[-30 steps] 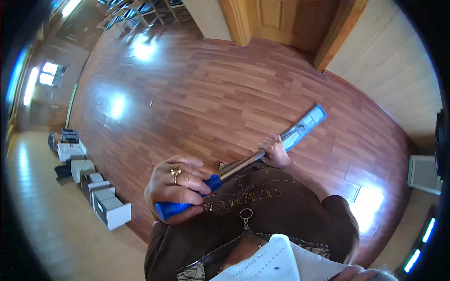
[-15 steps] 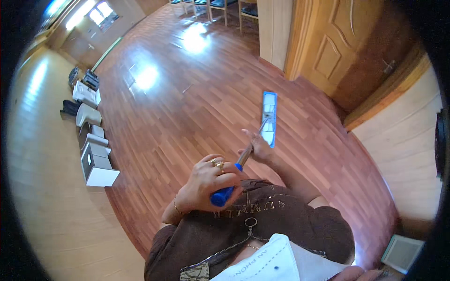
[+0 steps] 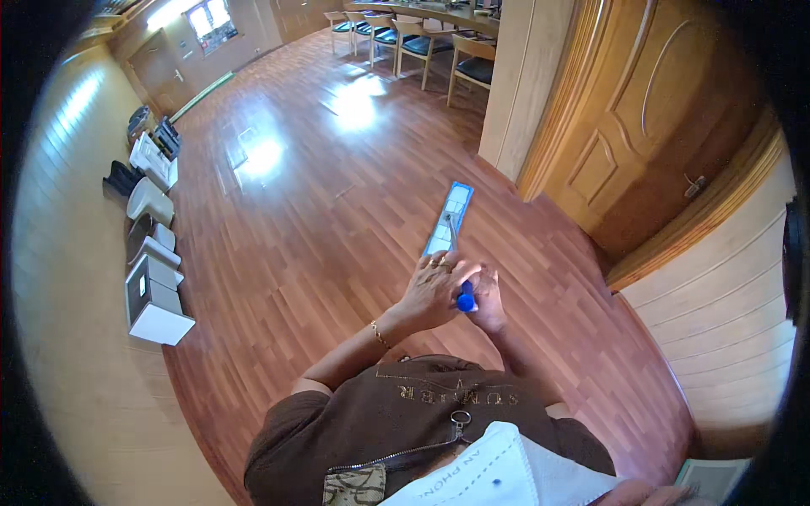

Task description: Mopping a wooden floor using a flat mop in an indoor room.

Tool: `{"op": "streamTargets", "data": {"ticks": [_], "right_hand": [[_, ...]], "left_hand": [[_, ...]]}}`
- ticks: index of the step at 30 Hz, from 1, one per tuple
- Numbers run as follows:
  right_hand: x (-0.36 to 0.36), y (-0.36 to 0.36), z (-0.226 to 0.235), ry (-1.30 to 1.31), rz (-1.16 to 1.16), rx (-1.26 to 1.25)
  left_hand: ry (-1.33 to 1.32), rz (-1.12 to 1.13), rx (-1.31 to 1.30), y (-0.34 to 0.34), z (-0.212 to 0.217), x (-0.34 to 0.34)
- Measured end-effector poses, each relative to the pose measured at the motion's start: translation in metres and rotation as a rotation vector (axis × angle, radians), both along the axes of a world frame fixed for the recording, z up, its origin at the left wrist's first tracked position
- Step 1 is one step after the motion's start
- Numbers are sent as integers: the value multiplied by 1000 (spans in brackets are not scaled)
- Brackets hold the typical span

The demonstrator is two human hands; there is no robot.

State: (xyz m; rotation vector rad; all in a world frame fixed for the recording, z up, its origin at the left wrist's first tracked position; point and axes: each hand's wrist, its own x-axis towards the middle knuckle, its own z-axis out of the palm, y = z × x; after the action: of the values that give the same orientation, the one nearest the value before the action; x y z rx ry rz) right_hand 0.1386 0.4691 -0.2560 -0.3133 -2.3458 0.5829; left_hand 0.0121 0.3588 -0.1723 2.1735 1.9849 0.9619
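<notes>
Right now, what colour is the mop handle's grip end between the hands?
Blue: the plastic grip end of the mop handle shows between both hands, clearest in the head view.

Glossy wooden floor (image 3: 321, 219), panelled door (image 3: 650, 143), chairs (image 3: 422, 46), sunlit window (image 3: 202, 18).

**A meeting hall or office building, not a home**

The room is large and open, with a wide floor (image 3: 337, 211) of polished reddish wood strips that mirrors the window light. At the far end a long table (image 3: 439, 13) stands with a row of matching chairs (image 3: 396, 42) drawn up to it, as in a conference or dining hall. A panelled wooden door (image 3: 650, 143) in a heavy frame sits on the right, beside a square pillar (image 3: 523, 84). Pale panelled walls (image 3: 67, 278) run along both sides. Along the left wall stand several boxes and bins (image 3: 152, 295) in a line. A window (image 3: 207, 21) lights the far end.
</notes>
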Motion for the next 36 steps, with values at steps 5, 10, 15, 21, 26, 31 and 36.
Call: {"op": "streamTargets", "data": {"ticks": [5,10,15,21,26,31,36], "right_hand": [[9,-9,-53,104,-217,-88],[31,-32,-81,89,-336,-307],[48,-60,-51,73,-340,-497],[95,-126,0,-55,-553,-509],[118,-186,71,66,-575,-643],[168,-285,108,257,-699,-538],[183,-395,155,383,-960,-426]], "left_hand": [[-126,-25,-323,1,-78,-30],[-107,-94,-522,-10,-164,-52],[-235,-220,-547,5,-239,-57],[-118,-192,-699,29,-250,-31],[-6,-284,-517,38,-240,9],[-25,-520,-176,2,-236,77],[-35,-1082,-318,-51,-196,129]]}}
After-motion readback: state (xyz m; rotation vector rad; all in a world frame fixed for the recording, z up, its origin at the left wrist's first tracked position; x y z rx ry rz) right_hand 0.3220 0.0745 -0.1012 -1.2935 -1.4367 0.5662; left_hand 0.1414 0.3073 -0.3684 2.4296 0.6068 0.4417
